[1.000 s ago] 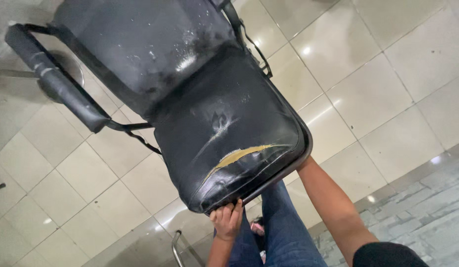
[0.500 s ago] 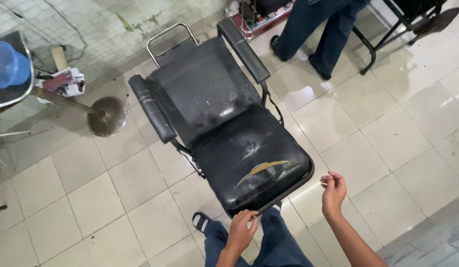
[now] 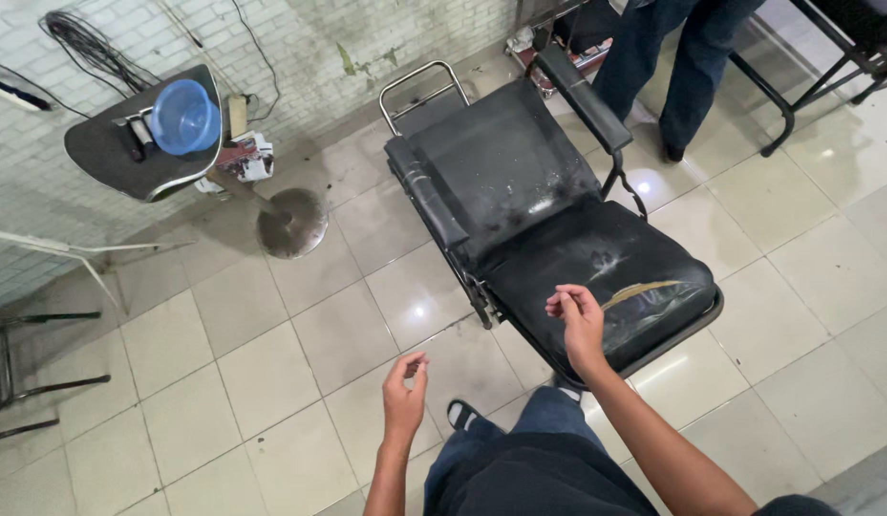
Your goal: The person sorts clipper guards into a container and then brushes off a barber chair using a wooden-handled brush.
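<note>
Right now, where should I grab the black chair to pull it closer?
Probably grab the chair by its seat's front edge, coming from the near side. That rim faces both empty hands, the right hand hovers over it, and it looks firm. The armrests lie farther away.

crumpled white printed wrappers (image 3: 245,158) on floor by wall, beneath round stool

Bare forearms with no sleeves showing, left hand (image 3: 403,394) and right hand (image 3: 579,321) without gloves or rings, dark blue jeans (image 3: 520,459), black sandal (image 3: 460,415) with white strap
</note>
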